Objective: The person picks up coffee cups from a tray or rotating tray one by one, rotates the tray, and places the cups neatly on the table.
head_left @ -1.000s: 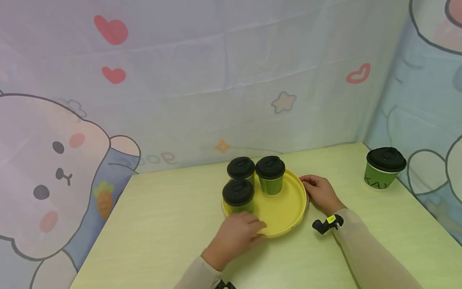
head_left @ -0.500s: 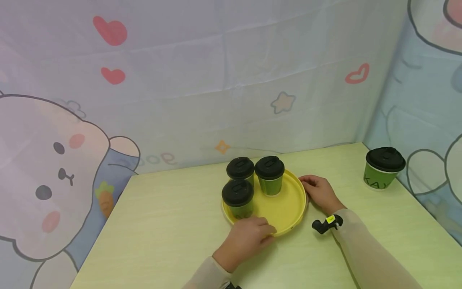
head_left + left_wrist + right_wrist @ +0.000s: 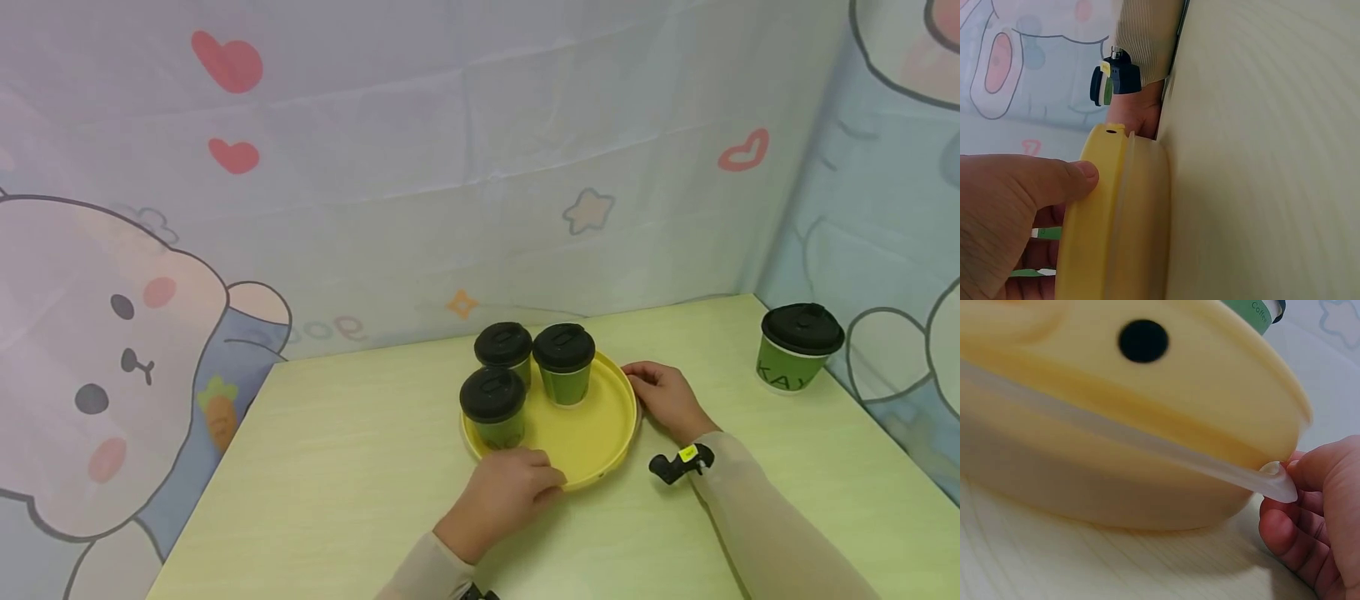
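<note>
A round yellow container (image 3: 581,442) with a flat, rimmed top stands on the table. Three green paper coffee cups with black lids, among them the front cup (image 3: 497,427), stand on its back and left part. My left hand (image 3: 504,498) pinches the near rim, the thumb (image 3: 1082,178) lying on the yellow side wall and the fingers reaching over the edge. At the far right side, my right hand (image 3: 666,402) pinches a translucent tab (image 3: 1280,486) that sticks out from the pale band under the yellow part. A black dot (image 3: 1143,341) marks the yellow wall.
Another green coffee cup (image 3: 797,354) with a black lid stands apart near the right table edge. The pale table (image 3: 330,467) meets a printed cloth backdrop (image 3: 375,167) behind and at the right.
My left hand has slid rightward along the near rim, then slightly back to the left. The right hand and the container have hardly moved.
</note>
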`<move>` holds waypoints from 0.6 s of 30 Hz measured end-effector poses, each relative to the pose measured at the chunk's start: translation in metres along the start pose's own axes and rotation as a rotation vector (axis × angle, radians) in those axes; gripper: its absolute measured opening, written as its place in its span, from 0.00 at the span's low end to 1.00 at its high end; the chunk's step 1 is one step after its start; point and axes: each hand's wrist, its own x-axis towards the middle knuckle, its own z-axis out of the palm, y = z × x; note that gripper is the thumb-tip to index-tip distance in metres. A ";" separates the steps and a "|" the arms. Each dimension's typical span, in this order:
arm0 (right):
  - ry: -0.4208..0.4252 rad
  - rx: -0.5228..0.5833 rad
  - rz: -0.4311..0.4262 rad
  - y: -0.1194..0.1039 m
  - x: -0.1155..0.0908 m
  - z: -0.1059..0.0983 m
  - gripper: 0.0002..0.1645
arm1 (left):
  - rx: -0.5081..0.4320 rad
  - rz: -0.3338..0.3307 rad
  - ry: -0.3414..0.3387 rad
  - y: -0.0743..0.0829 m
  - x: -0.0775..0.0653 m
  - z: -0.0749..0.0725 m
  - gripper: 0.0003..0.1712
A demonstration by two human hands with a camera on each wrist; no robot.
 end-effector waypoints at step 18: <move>0.007 -0.020 -0.008 0.001 0.001 0.001 0.19 | -0.085 -0.013 -0.054 -0.019 -0.012 -0.005 0.03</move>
